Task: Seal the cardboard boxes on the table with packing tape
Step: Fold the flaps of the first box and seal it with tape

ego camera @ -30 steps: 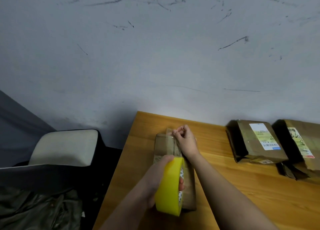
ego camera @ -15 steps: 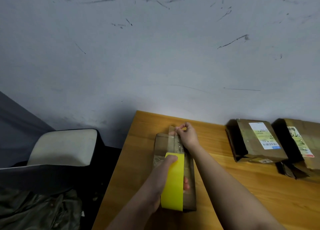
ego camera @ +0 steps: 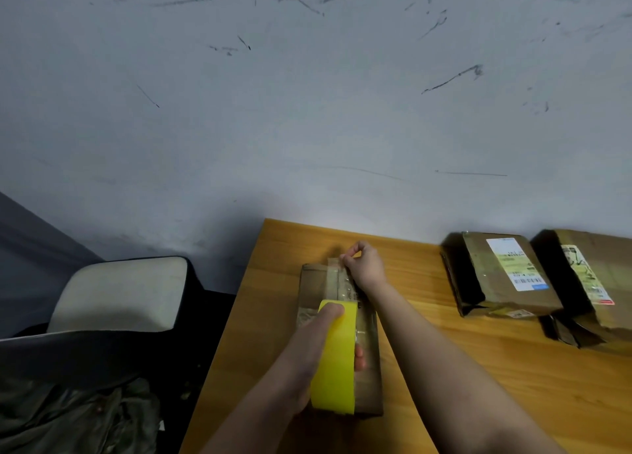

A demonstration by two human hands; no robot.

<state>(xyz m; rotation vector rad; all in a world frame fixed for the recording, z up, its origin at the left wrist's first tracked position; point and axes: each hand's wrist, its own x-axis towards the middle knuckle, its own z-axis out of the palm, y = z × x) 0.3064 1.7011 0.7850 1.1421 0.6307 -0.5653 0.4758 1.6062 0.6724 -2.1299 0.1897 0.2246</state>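
Note:
A long brown cardboard box (ego camera: pixel 368 358) lies lengthwise on the wooden table (ego camera: pixel 444 368) in front of me. My left hand (ego camera: pixel 318 354) grips a yellow tape roll (ego camera: pixel 337 358) over the box's near half. A strip of clear tape (ego camera: pixel 337 282) runs from the roll along the box top to its far end. My right hand (ego camera: pixel 364 265) pinches the tape's free end just above the far edge of the box.
Two more cardboard boxes with shipping labels, one (ego camera: pixel 502 276) and another (ego camera: pixel 595 282), lie at the right of the table by the wall. A chair with a pale cushion (ego camera: pixel 119 296) stands left of the table. Dark cloth (ego camera: pixel 75 416) lies on the floor.
My right hand has drawn the tape end farther toward the box's far edge. The yellow roll has turned edge-on and sits a little farther along the box.

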